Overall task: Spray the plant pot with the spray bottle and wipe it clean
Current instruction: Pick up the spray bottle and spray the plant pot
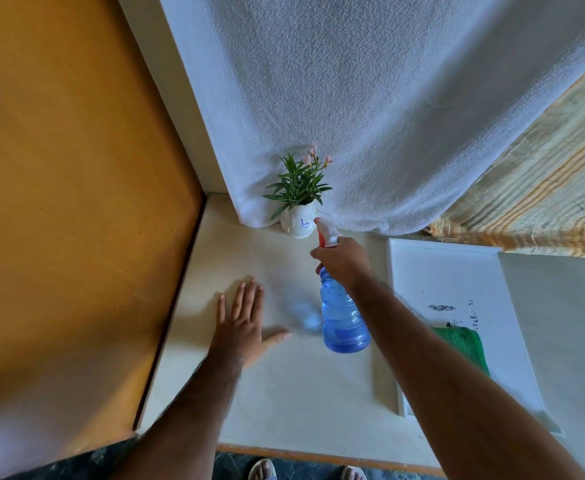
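Note:
A small white plant pot (pixel 299 225) with a blue mark holds green leaves and pink flowers, and stands at the back of the cream table against a white curtain. My right hand (pixel 343 259) grips the neck of a blue spray bottle (pixel 343 315); its white and red nozzle points at the pot from close by. The bottle hangs above the table. My left hand (pixel 244 325) lies flat on the table, fingers spread, to the left of the bottle. A green cloth (pixel 466 344) lies to the right, partly hidden by my right forearm.
A white tray-like board (pixel 450 271) lies on the right of the table, under the green cloth. A wooden panel (pixel 69 202) borders the table on the left. A striped curtain (pixel 540 195) hangs at the back right. My sandalled feet show beyond the table's near edge.

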{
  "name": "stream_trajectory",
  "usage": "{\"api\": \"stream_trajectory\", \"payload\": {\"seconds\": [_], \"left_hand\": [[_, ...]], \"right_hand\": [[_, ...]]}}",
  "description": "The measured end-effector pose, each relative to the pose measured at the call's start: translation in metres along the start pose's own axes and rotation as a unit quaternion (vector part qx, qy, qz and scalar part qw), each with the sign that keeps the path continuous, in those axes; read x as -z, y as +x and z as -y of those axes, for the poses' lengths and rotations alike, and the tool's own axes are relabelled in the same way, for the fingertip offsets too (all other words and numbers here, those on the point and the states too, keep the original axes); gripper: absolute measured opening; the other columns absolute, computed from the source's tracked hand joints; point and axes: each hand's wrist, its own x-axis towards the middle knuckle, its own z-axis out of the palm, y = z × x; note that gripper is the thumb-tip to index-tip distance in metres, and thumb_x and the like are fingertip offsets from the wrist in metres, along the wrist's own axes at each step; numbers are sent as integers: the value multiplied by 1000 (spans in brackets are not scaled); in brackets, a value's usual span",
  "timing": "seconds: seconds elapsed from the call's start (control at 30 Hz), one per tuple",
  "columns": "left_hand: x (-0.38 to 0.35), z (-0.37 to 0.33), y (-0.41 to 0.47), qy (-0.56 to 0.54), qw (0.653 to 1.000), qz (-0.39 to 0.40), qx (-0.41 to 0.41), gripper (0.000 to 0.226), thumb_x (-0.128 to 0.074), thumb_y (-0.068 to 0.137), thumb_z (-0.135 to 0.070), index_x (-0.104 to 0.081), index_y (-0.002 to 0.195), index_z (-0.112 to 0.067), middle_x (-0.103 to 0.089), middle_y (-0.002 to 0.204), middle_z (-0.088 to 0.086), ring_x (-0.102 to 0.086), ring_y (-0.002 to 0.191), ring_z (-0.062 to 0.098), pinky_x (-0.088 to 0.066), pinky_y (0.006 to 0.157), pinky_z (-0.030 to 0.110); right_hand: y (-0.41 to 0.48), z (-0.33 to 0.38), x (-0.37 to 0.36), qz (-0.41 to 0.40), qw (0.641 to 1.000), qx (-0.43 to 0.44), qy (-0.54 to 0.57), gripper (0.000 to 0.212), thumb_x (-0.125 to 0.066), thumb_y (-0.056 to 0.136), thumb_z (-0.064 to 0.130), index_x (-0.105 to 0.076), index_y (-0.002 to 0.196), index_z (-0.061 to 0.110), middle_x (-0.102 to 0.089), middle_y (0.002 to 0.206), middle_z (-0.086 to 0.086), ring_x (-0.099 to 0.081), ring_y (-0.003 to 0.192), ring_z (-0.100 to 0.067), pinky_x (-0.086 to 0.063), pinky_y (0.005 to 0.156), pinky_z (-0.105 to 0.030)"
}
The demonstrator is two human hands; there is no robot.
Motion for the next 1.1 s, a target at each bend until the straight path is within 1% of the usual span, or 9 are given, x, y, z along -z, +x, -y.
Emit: {"api": "stream_trajectory", "payload": {"seconds": [0.17, 0.27, 0.4, 0.53, 0.6, 0.7, 0.77, 0.9, 1.1], "left_hand": [[2, 0, 0, 8, 1000, 12, 5, 119, -10, 73, -95, -1, 161, -15, 10, 170, 3, 2, 158, 23, 0, 125, 61], [3, -1, 0, -1, 1000, -1, 3, 118, -16, 75, -94, -6, 161, -14, 4, 170, 4, -1, 157, 24, -2, 125, 61], [4, -2, -1, -4, 1000, -8, -2, 118, -17, 75, -93, -11, 161, -12, -3, 170, 6, -7, 157, 26, -5, 124, 63], [5, -1, -1, -5, 1000, -5, -4, 118, -18, 75, -93, -10, 161, -12, -3, 170, 7, -6, 157, 26, -5, 124, 63], [5, -1, -1, -3, 1000, -3, -3, 118, -17, 75, -93, -9, 161, -13, -2, 171, 7, -5, 158, 26, -3, 124, 62], [5, -2, -1, -5, 1000, -7, -2, 117, -19, 75, -92, -10, 161, -12, -4, 171, 7, -6, 157, 26, -3, 124, 61], [5, -1, -1, -4, 1000, -3, 0, 118, -17, 75, -92, -7, 161, -13, -1, 171, 6, -3, 158, 25, -1, 125, 60], [4, -1, -1, -1, 1000, -2, 1, 118, -16, 74, -93, -5, 161, -14, 1, 171, 5, -1, 158, 24, 1, 125, 60], [3, 1, 0, 9, 1000, 14, 10, 119, -11, 72, -94, 3, 161, -16, 9, 171, 3, 6, 158, 21, 6, 125, 58]], "right_hand": [[4, 3, -5, -26, 998, 1, -59, 16, -63, 70, 32, -67, 72, 17, -73, 56, 7, -71, 77, -13, -50, 66, -24], [6, 3, -6, -28, 995, 8, -92, 15, -64, 70, 31, -61, 65, 17, -76, 66, 1, -69, 82, -18, -44, 65, -25], [5, 3, -6, -44, 995, 5, -86, 26, -72, 70, 39, -55, 62, 21, -66, 61, 9, -60, 72, -16, -34, 52, -20], [6, 4, -6, -35, 994, 1, -105, 26, -72, 71, 40, -55, 64, 22, -65, 68, 6, -63, 80, -20, -40, 64, -24], [6, 4, -7, -36, 994, -5, -105, 26, -73, 70, 41, -55, 65, 22, -65, 69, 5, -63, 78, -19, -38, 60, -24], [3, 5, -5, -37, 996, -14, -84, 32, -76, 66, 47, -56, 64, 23, -59, 56, 14, -57, 61, -6, -31, 48, -19], [2, 6, -4, -36, 996, -10, -84, 32, -77, 67, 48, -59, 64, 22, -59, 52, 14, -58, 60, -3, -31, 48, -19], [5, 3, -6, -29, 995, -10, -99, 31, -75, 70, 47, -59, 69, 19, -70, 72, 6, -67, 83, -17, -40, 61, -24], [4, -1, -3, -32, 997, 0, -72, 35, -78, 72, 47, -52, 77, 25, -51, 60, 18, -60, 80, -16, -42, 74, -25]]}}
